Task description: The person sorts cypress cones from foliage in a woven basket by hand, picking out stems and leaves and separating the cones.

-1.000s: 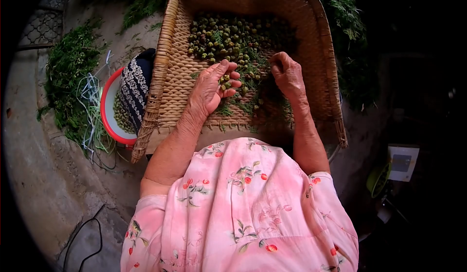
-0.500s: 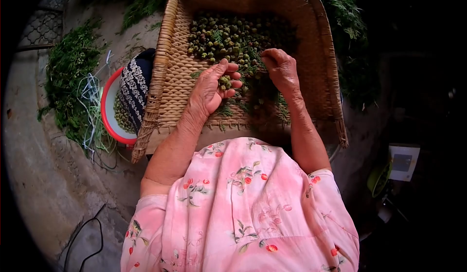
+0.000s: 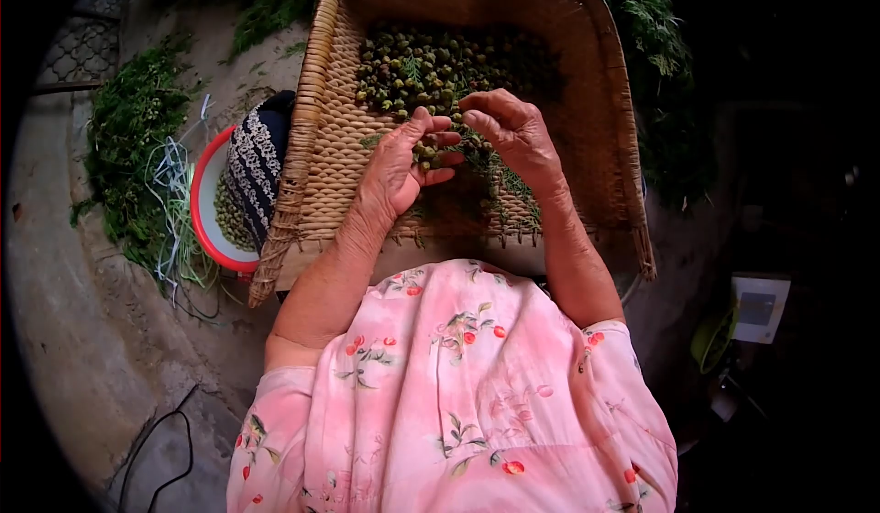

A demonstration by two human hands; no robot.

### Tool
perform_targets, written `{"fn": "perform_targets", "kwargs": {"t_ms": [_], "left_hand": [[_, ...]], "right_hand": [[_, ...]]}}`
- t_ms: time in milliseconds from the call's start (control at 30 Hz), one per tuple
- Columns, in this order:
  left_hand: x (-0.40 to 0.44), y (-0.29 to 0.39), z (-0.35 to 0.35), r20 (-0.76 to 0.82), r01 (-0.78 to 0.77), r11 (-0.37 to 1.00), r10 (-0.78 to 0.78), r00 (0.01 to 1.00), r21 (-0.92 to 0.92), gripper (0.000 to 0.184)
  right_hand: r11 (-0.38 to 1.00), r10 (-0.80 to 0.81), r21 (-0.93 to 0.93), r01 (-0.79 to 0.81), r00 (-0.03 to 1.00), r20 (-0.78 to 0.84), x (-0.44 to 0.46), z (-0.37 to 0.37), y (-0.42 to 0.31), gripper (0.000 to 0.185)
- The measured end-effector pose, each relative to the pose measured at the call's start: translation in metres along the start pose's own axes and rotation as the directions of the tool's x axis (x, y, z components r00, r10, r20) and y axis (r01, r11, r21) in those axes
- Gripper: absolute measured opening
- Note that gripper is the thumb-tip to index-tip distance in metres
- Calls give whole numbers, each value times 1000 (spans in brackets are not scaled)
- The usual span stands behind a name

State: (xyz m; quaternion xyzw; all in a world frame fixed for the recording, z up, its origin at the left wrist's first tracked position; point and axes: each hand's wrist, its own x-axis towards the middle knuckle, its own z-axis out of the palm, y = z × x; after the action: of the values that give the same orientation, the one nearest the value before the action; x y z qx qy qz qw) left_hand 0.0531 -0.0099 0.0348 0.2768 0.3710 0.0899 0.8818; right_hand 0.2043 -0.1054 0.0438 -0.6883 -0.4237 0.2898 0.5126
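My left hand (image 3: 399,165) is cupped palm up, its fingers curled around a few small green cones (image 3: 426,154). To its right, my right hand (image 3: 518,137) has thumb and forefinger brought close together in a pinch near the left fingertips. Whatever lies in that pinch, if anything, is too small to make out. Both hands are above a woven wicker scoop basket (image 3: 321,160). A heap of the same green-brown cones (image 3: 412,59) lies in its far part, with feathery green sprigs (image 3: 518,187) below the right hand.
Left of the basket stands a red-rimmed basin (image 3: 198,197) holding cones, partly covered by a dark patterned cloth (image 3: 255,165). Cut green branches (image 3: 137,137) and pale plastic strings (image 3: 172,192) lie on the concrete floor. More branches (image 3: 642,18) lie at right.
My right hand has moved left, closer to the left fingertips. The left hand stays nearly still with the cones in it.
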Motion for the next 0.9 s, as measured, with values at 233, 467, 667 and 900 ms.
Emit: {"fn": "perform_targets", "kwargs": {"t_ms": [233, 467, 667, 900], "left_hand": [[7, -4, -14, -28, -17, 998, 16, 999, -53, 39], [7, -6, -10, -36, -48, 999, 47, 998, -10, 37], [6, -4, -11, -39, -49, 999, 48, 998, -15, 36], [6, -5, -10, -35, -49, 999, 48, 998, -11, 33]], "right_hand": [[646, -344, -673, 361, 924, 166, -2, 4, 23, 24], [763, -73, -647, 11, 995, -70, -28, -37, 24, 12], [794, -187, -608, -3, 950, -249, 0, -27, 49, 8], [649, -112, -756, -86, 972, -207, 16, -10, 54, 13]]}}
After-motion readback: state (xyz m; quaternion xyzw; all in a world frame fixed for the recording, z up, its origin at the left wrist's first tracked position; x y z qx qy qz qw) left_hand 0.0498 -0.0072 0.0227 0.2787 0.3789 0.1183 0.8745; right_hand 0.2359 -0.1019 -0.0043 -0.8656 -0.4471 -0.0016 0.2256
